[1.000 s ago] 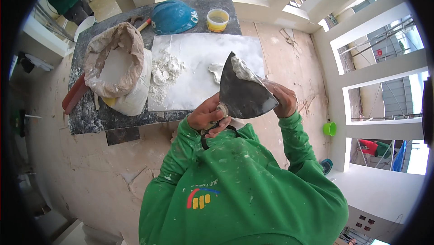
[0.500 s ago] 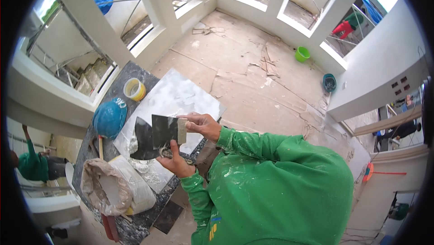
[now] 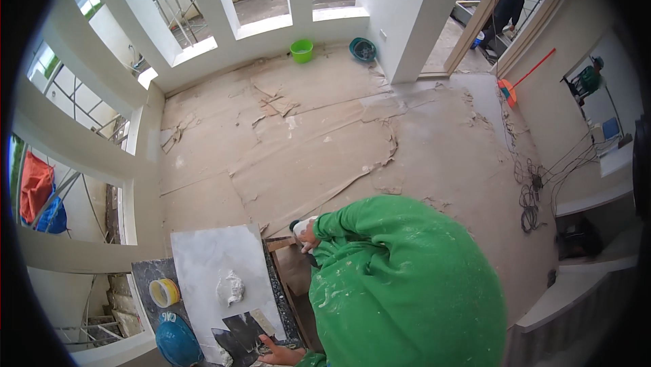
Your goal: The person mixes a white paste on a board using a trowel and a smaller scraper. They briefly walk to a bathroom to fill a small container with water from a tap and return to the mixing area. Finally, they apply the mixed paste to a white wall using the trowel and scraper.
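The left hand (image 3: 274,353) is clamped on dark scrapers (image 3: 241,332), blades leftward — white putty (image 3: 232,288) lies just far of them — the right hand's (image 3: 308,237) grip I can't make out.

The dark blades (image 3: 244,332) look smooth, probably metal, the helmet (image 3: 178,338) glossy plastic, the sweatshirt (image 3: 407,286) matt cloth

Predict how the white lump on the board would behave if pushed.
The white lump would probably smear rather than roll, given its low, irregular spread. Its uneven, paste-like surface suggests it may be soft and sticky rather than stiff.
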The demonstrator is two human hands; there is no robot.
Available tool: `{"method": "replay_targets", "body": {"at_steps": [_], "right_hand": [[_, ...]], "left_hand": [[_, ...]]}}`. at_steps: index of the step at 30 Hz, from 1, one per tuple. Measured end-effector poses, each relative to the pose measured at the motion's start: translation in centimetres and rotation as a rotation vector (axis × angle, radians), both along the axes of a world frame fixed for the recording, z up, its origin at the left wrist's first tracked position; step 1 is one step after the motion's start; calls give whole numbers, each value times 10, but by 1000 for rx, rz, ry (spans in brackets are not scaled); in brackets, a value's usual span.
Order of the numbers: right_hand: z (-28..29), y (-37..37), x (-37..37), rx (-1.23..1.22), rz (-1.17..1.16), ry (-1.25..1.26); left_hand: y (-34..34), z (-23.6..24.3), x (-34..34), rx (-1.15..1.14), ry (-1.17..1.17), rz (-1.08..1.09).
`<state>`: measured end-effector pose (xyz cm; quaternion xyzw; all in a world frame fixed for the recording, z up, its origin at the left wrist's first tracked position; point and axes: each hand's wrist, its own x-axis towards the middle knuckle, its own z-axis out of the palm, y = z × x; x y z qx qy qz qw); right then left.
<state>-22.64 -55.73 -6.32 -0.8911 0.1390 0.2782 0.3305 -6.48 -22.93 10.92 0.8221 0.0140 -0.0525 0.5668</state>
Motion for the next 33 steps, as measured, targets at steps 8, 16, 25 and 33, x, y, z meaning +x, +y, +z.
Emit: {"method": "replay_targets", "body": {"at_steps": [8, 16, 25, 33], "right_hand": [[7, 6, 4, -117, 194, 90], [20, -22, 10, -188, -27, -30], [83, 0, 67, -280, 642, -38], [223, 130, 113, 925, 33, -101]], "left_hand": [[-51, 23, -19, -216, -104, -91], [-21, 29, -65, -405, -7, 50], [25, 11, -117, -622, -63, 351], [-29, 30, -99, -757, -204, 489]]}}
